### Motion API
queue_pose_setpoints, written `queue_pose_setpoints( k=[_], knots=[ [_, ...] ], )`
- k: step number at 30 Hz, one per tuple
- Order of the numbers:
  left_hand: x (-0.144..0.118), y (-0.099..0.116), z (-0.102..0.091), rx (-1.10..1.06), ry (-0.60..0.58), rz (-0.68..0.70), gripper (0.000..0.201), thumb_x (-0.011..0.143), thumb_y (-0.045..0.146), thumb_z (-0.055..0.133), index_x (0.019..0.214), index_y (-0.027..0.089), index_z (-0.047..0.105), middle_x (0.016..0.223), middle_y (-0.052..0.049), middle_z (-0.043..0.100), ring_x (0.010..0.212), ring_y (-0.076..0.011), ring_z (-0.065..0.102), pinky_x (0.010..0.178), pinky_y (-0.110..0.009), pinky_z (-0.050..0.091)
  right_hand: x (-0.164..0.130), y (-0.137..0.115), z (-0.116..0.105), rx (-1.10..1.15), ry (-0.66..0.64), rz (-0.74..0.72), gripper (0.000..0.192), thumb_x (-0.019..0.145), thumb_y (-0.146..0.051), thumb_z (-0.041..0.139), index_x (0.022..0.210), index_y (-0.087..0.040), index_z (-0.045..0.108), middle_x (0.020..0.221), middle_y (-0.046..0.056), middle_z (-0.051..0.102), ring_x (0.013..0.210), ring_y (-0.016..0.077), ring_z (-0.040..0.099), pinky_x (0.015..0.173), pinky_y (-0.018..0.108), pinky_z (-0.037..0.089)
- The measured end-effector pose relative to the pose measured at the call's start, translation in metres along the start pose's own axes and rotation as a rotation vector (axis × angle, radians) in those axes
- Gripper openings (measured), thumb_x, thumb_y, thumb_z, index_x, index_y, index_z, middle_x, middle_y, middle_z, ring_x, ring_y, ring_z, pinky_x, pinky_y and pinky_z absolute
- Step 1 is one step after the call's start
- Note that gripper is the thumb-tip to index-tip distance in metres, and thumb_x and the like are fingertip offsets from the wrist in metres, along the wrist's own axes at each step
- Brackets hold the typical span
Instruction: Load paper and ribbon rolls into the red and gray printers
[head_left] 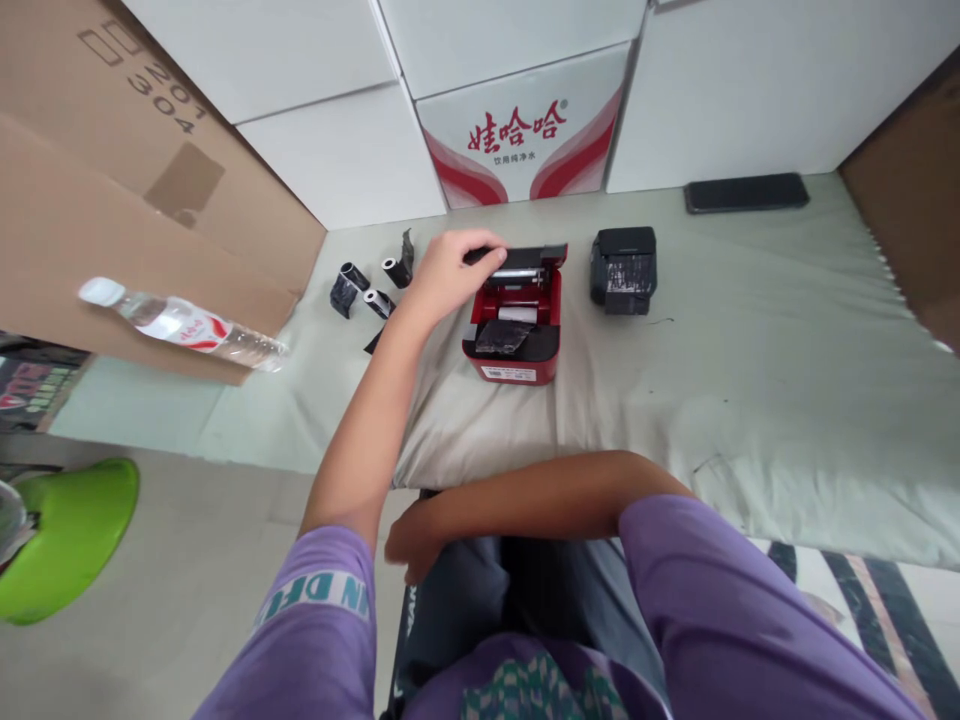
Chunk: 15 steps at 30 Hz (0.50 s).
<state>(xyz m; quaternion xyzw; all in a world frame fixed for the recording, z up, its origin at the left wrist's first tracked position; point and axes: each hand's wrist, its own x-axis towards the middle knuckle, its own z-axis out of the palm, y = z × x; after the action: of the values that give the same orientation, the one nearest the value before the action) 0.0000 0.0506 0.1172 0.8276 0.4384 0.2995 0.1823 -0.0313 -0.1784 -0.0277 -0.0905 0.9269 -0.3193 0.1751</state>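
My left hand (459, 268) reaches over a small red and black printer (517, 345), its fingers and thumb closed on the edge of the raised black lid (536, 258). Inside the red body lies a white roll core (517, 314). A crumpled black strip (502, 337) rests over the front edge of the printer. My right hand (416, 538) hangs low across my lap, below the table edge, apart from the printer. Its fingers are turned down and mostly hidden, so their state is unclear.
Several small black rolls (380, 302) lie left of the printer. To its right stands a black device wrapped in tape (624, 270), with a dark phone-like slab (747, 193) farther back. A water bottle (187, 324) leans by a cardboard box (142, 200). White cartons (525, 140) line the back.
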Motion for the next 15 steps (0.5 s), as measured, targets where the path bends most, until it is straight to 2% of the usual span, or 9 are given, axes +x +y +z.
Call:
queue_pose_setpoints(
  k=[5, 9, 11, 15],
  knots=[
    [-0.039, 0.008, 0.004, -0.059, -0.076, 0.035, 0.027, 0.104, 0.041, 0.067, 0.1, 0.023, 0.085, 0.127, -0.01, 0.083, 0.122, -0.0275, 0.076, 0.116, -0.045, 0.055, 0.002, 0.001, 0.0, 0.014, -0.004, -0.017, 0.041, 0.101, -0.033, 0.071, 0.072, -0.026, 0.043, 0.104, 0.011, 0.079, 0.102, 0.0246, 0.077, 0.079, 0.032, 0.059],
    [-0.05, 0.002, 0.015, 0.006, -0.029, 0.094, 0.047, 0.109, 0.055, 0.057, 0.088, 0.023, 0.084, 0.117, -0.011, 0.079, 0.116, -0.0283, 0.071, 0.11, -0.048, 0.055, 0.004, 0.003, 0.001, 0.022, -0.006, -0.045, 0.04, 0.101, -0.033, 0.071, 0.072, -0.025, 0.045, 0.102, 0.01, 0.079, 0.103, 0.0238, 0.077, 0.084, 0.031, 0.06],
    [-0.055, -0.001, 0.018, 0.031, -0.005, 0.114, 0.061, 0.113, 0.062, 0.044, 0.091, 0.023, 0.086, 0.116, -0.012, 0.078, 0.116, -0.0296, 0.069, 0.112, -0.051, 0.053, 0.005, 0.004, 0.002, 0.024, -0.009, -0.049, 0.037, 0.101, -0.035, 0.073, 0.073, -0.023, 0.052, 0.096, 0.008, 0.078, 0.098, 0.0236, 0.077, 0.082, 0.031, 0.061],
    [-0.068, -0.001, 0.021, -0.007, -0.018, 0.17, 0.08, 0.114, 0.071, 0.022, 0.116, 0.022, 0.086, 0.132, -0.014, 0.08, 0.127, -0.0305, 0.071, 0.116, -0.051, 0.051, 0.007, 0.006, 0.005, 0.023, 0.005, -0.06, 0.029, 0.101, -0.032, 0.075, 0.078, -0.017, 0.064, 0.098, 0.01, 0.08, 0.099, 0.0239, 0.078, 0.085, 0.03, 0.062]
  ],
)
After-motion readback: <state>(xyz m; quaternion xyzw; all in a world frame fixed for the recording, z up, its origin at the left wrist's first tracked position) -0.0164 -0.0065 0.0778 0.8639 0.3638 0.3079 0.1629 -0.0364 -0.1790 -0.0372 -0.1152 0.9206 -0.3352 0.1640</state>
